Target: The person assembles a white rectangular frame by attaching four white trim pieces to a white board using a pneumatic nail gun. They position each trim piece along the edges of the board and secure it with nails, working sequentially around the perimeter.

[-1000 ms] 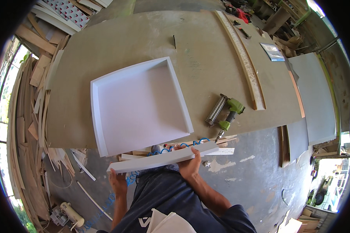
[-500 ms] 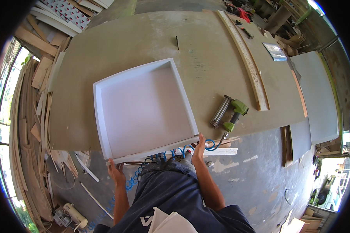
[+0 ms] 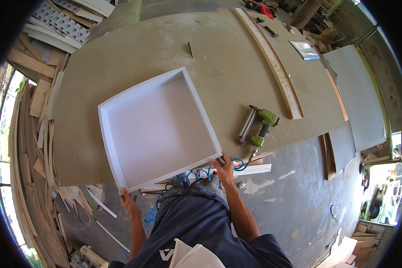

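Observation:
A shallow white square drawer box [image 3: 158,129] lies open side up, turned slightly, over the near edge of the big tan board. My left hand [image 3: 129,204] grips its near left corner, thumb at the rim. At the near right corner my right hand [image 3: 224,169] is closed round the wall, and the fingers underneath are partly hidden. To the right of the box a green and black nail gun [image 3: 259,126] rests on the board. Its coiled blue air hose [image 3: 241,166] runs down below the board's edge and past my body.
A long narrow wooden strip [image 3: 272,62] lies on the tan board [image 3: 152,42], with a thin dark pencil-like stick [image 3: 190,49] to its left. A hammer [image 3: 270,31] and a flat clear-and-blue packet [image 3: 304,50] lie beyond. Wood offcuts [image 3: 29,147] crowd the left side.
The view has shifted a little. The box's near side has come down toward me, and its near wall now shows a clean white top edge. My right hand has re-gripped around the corner.

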`<action>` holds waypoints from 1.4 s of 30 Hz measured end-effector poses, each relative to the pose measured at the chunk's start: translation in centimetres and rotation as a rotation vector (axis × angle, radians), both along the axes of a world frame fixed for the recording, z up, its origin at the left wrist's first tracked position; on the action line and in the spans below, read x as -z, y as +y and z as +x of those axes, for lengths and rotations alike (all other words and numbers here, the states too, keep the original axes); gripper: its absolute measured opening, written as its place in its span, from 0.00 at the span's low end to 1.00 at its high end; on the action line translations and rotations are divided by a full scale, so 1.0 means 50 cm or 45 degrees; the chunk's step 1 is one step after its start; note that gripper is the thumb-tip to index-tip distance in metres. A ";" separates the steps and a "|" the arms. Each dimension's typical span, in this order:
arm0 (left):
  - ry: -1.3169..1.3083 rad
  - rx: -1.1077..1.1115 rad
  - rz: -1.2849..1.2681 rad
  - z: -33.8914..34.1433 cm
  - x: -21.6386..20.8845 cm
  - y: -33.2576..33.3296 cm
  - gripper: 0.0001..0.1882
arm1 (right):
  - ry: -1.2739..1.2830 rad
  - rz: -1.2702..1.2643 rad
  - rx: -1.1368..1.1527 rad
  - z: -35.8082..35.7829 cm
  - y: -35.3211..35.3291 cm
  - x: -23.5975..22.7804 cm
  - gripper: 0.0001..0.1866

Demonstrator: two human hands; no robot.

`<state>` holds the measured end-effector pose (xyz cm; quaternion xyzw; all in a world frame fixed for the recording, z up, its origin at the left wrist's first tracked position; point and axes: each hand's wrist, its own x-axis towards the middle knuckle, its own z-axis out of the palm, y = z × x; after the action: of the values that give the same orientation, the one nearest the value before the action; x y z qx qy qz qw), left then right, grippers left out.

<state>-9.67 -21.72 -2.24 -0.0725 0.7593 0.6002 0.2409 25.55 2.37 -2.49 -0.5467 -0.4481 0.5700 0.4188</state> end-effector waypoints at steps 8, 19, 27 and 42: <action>-0.012 0.080 0.071 -0.053 0.041 -0.032 0.40 | -0.121 0.061 0.123 -0.024 0.009 -0.017 0.27; 0.042 0.109 -0.004 -0.097 0.019 -0.026 0.30 | -0.443 -0.091 0.325 -0.048 0.024 -0.052 0.29; 0.606 1.054 0.279 0.079 -0.258 0.291 0.15 | -0.166 0.034 0.601 -0.091 -0.012 0.012 0.30; 0.699 3.463 -0.069 0.381 -0.159 0.798 0.19 | -0.336 0.053 0.765 -0.178 -0.046 0.007 0.45</action>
<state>9.38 18.19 5.70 0.8305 0.2666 -0.1233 0.4733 16.66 0.06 -2.84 -0.7150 -0.3288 0.3357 0.5177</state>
